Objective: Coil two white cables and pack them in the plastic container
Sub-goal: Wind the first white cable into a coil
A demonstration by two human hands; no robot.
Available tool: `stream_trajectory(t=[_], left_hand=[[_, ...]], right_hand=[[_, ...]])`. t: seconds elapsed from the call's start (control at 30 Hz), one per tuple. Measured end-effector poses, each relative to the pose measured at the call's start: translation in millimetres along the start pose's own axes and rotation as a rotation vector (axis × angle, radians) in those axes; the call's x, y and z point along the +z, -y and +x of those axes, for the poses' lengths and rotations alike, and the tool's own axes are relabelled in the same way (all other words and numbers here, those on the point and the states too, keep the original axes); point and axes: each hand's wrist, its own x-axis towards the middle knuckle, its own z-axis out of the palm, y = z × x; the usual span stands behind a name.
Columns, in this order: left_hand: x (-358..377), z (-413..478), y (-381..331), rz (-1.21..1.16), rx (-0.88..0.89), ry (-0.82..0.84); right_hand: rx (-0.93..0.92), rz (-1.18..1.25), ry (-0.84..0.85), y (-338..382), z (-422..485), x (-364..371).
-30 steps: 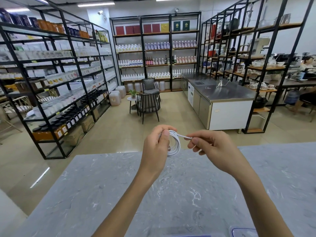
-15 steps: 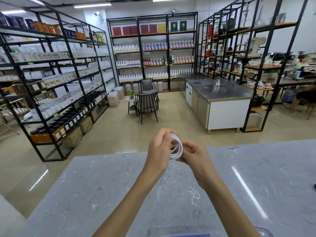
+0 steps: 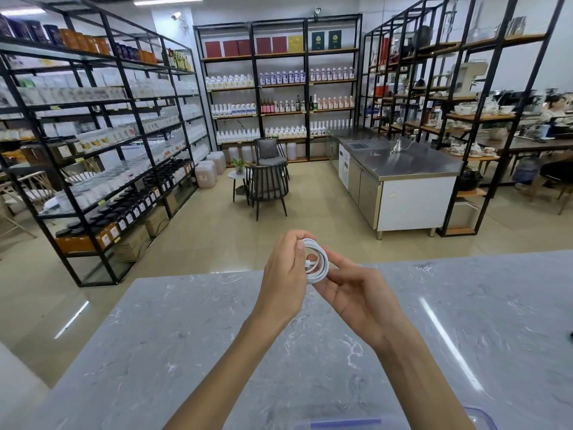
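The white cable (image 3: pixel 319 261), coiled into a small ring, is held above the counter (image 3: pixel 155 336) at frame centre. It is gripped on its left by the left hand (image 3: pixel 285 274) and pinched at its lower right by the right hand (image 3: pixel 356 293). The plastic container (image 3: pixel 480 414) is glimpsed at the bottom right edge, nearer the right hand; nothing is seen between. No second cable is seen.

You've got: grey marble counter (image 3: pixel 155 352), black shelf racks (image 3: pixel 93 144) w/ bottles (image 3: pixel 280 78), beige tile floor (image 3: pixel 310 218), steel worktop (image 3: pixel 403 162), ceiling strip lights (image 3: pixel 167 0).
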Motion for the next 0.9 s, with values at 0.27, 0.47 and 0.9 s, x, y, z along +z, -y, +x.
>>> stream_trajectory(t=[0.27, 0.47, 0.9], left_hand=[[-4, -1, -8, -0.211, -0.044, -0.036], [-5, -5, -12, -0.114, -0.006, -0.081], [-7, -12, -17, 0.019, 0.056, -0.074]], right_hand=[[-0.095, 0.025, -0.005, -1, -5, 11], [-0.216, -0.271, -0.099, -4, -6, 22], [-0.418, -0.385, -0.002, -12, -5, 26]])
